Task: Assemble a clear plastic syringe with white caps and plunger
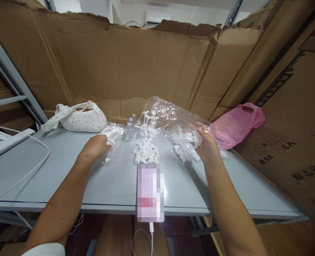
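Observation:
My left hand (95, 146) rests on the grey table (53, 170) and grips a small clear bottle (114, 139) that lies in a clear plastic bag. My right hand (206, 144) is closed on another clear plastic bag (185, 144) full of small white and clear parts. Between my hands lies a heap of white caps (146, 150). Behind the heap stand a few small clear bottles (130, 129) and white pump heads (148, 119) in front of a large crumpled clear bag (170, 112).
A white flowered handbag (80, 117) lies at the back left, a pink plastic bag (235, 122) at the back right. A phone (150, 192) on a white cable lies at the near edge. A white cord (26, 170) crosses the left side. Cardboard walls surround the table.

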{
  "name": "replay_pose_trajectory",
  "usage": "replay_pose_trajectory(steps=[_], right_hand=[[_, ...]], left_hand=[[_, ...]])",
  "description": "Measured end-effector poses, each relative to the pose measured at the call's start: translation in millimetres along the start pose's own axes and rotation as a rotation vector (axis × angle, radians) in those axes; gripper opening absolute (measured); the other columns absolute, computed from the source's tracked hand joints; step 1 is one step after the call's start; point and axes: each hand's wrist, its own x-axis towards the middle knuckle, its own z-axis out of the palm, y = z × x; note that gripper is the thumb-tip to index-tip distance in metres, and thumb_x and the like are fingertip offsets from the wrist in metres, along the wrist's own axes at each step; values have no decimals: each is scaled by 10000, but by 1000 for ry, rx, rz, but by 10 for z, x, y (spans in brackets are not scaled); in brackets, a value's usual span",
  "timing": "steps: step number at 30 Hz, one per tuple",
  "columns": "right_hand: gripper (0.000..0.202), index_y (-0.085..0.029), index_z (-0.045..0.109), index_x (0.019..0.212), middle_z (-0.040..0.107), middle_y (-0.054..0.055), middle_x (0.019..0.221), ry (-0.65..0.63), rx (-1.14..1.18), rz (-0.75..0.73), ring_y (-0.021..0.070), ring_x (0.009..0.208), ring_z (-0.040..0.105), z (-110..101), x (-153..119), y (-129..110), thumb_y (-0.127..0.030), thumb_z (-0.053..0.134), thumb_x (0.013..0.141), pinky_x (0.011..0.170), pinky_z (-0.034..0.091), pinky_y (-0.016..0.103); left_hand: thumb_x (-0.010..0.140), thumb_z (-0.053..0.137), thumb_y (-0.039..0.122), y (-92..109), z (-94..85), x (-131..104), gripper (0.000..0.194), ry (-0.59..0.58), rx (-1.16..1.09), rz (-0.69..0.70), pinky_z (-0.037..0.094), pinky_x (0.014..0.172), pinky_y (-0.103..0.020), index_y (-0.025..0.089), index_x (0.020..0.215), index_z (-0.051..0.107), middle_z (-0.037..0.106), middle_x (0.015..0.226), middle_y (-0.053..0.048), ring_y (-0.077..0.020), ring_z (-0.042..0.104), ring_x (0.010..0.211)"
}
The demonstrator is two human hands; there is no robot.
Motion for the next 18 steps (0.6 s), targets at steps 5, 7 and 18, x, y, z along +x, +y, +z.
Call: replay_pose_trajectory(steps=[5,7,18], right_hand=[[335,-291,602,998,696,13,1115,-70,-113,29,257,955,694,50,-56,4,-374,744,706,796,567,404],[344,-292,601,987,698,12,1106,-89,-138,35,246,927,699,89,-85,1,-375,756,691,747,578,372],[380,-289,593,1039,681,33,1144,-256,-226,58,255,932,699,141,-142,33,-391,755,710,695,559,344]], left_hand=[[686,612,484,66,1,-51,291,136,31,-16,384,557,-299,202,618,589,672,691,-121,-284,621,666],[752,569,484,137,-3,-88,291,278,-107,33,405,607,-314,204,705,630,673,708,-107,-277,623,717],[757,664,406,589,455,-88,399,-99,-1271,332,394,1015,-395,164,1059,564,609,1213,-129,-229,557,1148]])
